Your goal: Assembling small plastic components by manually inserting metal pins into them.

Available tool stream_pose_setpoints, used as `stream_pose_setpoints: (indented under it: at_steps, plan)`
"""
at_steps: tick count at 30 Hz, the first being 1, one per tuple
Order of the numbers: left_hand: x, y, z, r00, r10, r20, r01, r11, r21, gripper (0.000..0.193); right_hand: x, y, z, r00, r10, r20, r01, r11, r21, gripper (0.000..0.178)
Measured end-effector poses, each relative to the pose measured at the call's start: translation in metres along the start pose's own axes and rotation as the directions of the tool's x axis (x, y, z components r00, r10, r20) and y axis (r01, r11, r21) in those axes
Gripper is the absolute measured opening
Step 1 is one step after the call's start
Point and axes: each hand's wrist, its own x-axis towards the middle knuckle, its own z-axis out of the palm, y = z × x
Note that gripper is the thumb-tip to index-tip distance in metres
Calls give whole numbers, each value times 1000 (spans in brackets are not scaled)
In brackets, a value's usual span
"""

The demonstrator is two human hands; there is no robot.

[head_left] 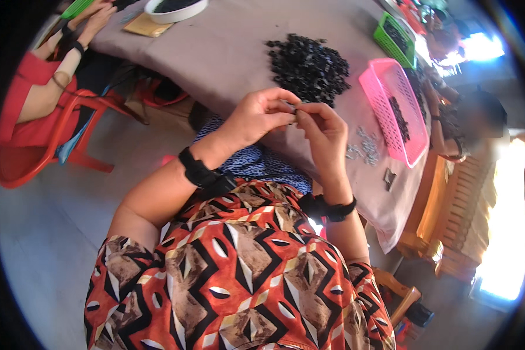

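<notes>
**Black small part pinched between both hands**

Black and small, the part (pixel 296 111) sits at the picture centre, pinched between the fingertips of both hands above the near edge of the surface (pixel 227 52). The left hand (pixel 256 116) closes thumb and forefinger on it from 9 o'clock; the right hand (pixel 324 131) closes on it from 3 o'clock, remaining fingers curled. Both wrists carry black bands. At 12 o'clock from the hands lies a heap of black parts (pixel 309 67). At 3 o'clock, small silvery pieces (pixel 361 149) lie just beside a pink basket (pixel 394 111) with dark parts inside. Farther off, at 1 o'clock, stands a green basket (pixel 394 38); at 11 o'clock, a white bowl (pixel 175 9). Another person's hands (pixel 90 17) work at 10 o'clock.
</notes>
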Motion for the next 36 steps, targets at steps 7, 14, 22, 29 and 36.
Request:
stream_pose_setpoints:
  at_steps: [7,14,22,29,36]
  plan:
    - [1,-4,0,996,91,2,-91,993,69,25,-4,5,4,994,-90,-62,84,992,-95,9]
    - [2,-2,-3,996,88,-10,-89,996,-20,26,-3,-2,5,967,-255,4,244,924,-294,23]
    - [3,2,-3,999,4,47,6,977,-212,34,-3,-5,10,940,-336,67,331,841,-428,37]
    - [1,4,0,999,-38,36,45,968,-246,33,2,-2,8,907,-417,50,393,800,-453,38]
    - [-3,0,2,998,-47,-32,49,998,48,18,4,-4,8,846,-503,179,485,584,-651,37]
